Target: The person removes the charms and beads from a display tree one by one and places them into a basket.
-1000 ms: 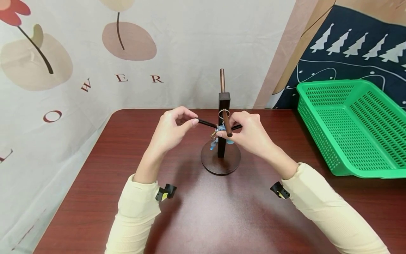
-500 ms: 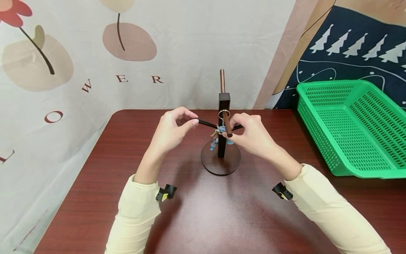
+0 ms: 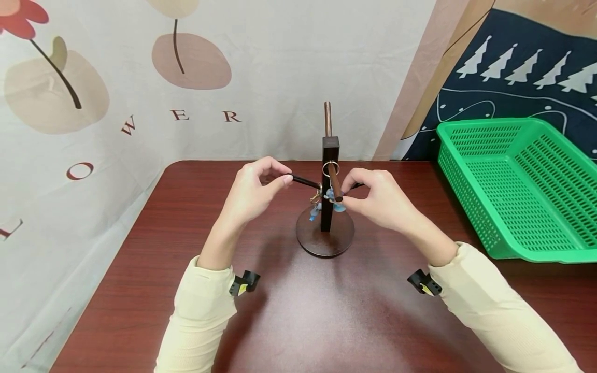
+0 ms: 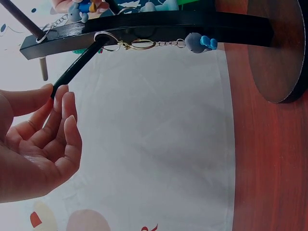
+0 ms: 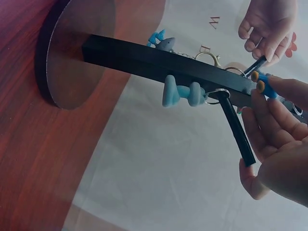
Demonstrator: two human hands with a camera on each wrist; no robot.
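Observation:
A dark display stand (image 3: 330, 150) with a round base has several pegs, with keychains hung on them. My left hand (image 3: 254, 191) pinches the tip of the left peg (image 4: 77, 67) between thumb and fingers. From that peg hangs a keychain with a grey-and-blue charm (image 4: 197, 42). Thumb and fingers of my right hand (image 3: 382, 199) pinch a blue figure keychain (image 5: 267, 85) with orange feet; its ring (image 3: 330, 169) is round the front peg (image 3: 335, 184). A pale blue keychain (image 5: 183, 91) hangs from the right peg (image 5: 237, 130), close beside my right fingers.
A green plastic basket (image 3: 485, 228) stands at the right on the reddish-brown table (image 3: 177, 233). Behind the table hangs a light printed cloth (image 3: 280, 77), with a dark tree-patterned one (image 3: 503, 98) at the right.
My right hand has shifted slightly right and down, and the blue figure keychain has swung right with it. The left hand stays at the peg tip.

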